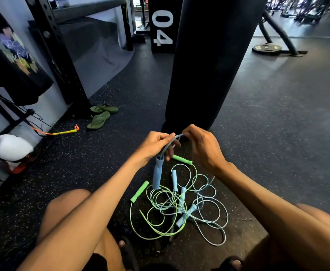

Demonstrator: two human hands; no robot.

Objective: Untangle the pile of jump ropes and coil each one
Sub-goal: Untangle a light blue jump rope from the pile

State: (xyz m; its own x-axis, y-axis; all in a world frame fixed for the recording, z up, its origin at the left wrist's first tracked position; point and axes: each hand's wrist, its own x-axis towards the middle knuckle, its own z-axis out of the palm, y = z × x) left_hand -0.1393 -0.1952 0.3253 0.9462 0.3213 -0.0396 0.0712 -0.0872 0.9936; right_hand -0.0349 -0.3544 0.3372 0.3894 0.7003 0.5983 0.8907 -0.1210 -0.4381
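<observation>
A tangled pile of jump ropes (179, 210) lies on the dark speckled floor between my knees, with green cord and pale blue cord looped through each other. Two green handles (139, 191) (181, 159) and several pale blue handles (174, 179) lie in it. My left hand (154, 145) and my right hand (201, 145) are raised above the pile, both pinching a short arc of grey-blue cord (170, 142). A blue foam handle (158, 173) hangs from that cord below my left hand, upright.
A black punching bag (209, 65) hangs just beyond my hands. Green flip-flops (101, 114) and a yellow-handled orange rope (64, 132) lie at the left by a black rack (58, 55). A white bag (9, 147) sits far left. A weight plate (267, 48) lies back right.
</observation>
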